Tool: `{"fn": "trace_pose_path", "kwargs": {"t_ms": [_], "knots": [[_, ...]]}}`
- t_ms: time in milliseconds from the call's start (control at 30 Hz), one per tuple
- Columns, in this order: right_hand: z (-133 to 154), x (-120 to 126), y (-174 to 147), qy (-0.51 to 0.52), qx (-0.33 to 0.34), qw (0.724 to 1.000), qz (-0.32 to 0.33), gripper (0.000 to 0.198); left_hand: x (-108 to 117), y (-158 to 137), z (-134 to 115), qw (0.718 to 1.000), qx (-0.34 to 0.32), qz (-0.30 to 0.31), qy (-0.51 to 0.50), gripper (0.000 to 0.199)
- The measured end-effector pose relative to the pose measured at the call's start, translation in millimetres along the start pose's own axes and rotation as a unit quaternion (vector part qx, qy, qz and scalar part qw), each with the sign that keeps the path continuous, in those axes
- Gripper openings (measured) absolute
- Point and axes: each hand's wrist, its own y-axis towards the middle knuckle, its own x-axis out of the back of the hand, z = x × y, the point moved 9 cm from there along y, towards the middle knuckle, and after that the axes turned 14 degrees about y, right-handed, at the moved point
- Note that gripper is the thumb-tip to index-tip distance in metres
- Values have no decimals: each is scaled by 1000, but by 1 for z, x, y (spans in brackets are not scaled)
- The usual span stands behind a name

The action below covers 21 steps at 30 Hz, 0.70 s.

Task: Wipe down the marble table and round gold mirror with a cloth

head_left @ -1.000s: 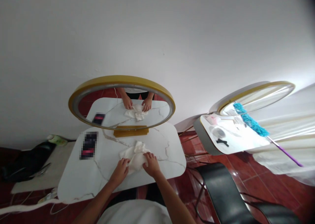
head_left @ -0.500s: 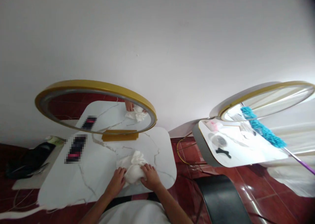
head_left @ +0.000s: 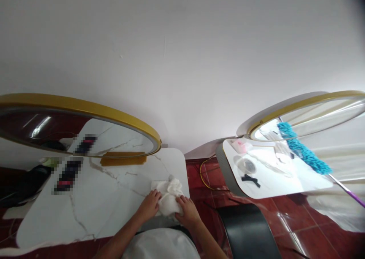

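A crumpled white cloth (head_left: 169,204) lies bunched on the marble-patterned white tabletop (head_left: 114,202), close to its right end. My left hand (head_left: 151,204) grips the cloth's left side, its fingers curled onto the folds. On the opposite side, my right hand (head_left: 188,212) holds the bundle between thumb and fingers. The middle of the bundle bulges roundly; whether anything is wrapped inside cannot be seen.
A gold-framed oval mirror (head_left: 114,114) stands on a yellow base (head_left: 124,159) behind my hands. Blurred dark items (head_left: 68,175) lie at left. A second table (head_left: 273,188) at right carries a blue fluffy duster (head_left: 309,156); a black chair (head_left: 248,228) stands before it.
Both hands and the white cloth have slid right along the tabletop, closer to its right edge. My view has shifted right too.
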Motion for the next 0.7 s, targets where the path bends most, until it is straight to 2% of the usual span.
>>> {"fn": "trace_pose_path", "kwargs": {"t_ms": [100,200,400,500,600,700], "knots": [[2,3,15,-3,11,1000,12,48,7,6,9,1000,21,-11,17,33],[7,10,44,-3,22,1000,8,49,23,17,27,998,38,-33,30,32],[20,37,129,-8,20,999,-29,47,84,66,73,988,84,-124,39,37],[25,52,169,-11,7,999,-52,46,105,94,90,984,92,-151,33,42],[26,62,194,-12,-8,997,-70,46,115,111,99,980,84,-176,23,48],[27,63,196,-8,-13,996,-82,46,115,112,100,977,81,-195,10,48]]}}
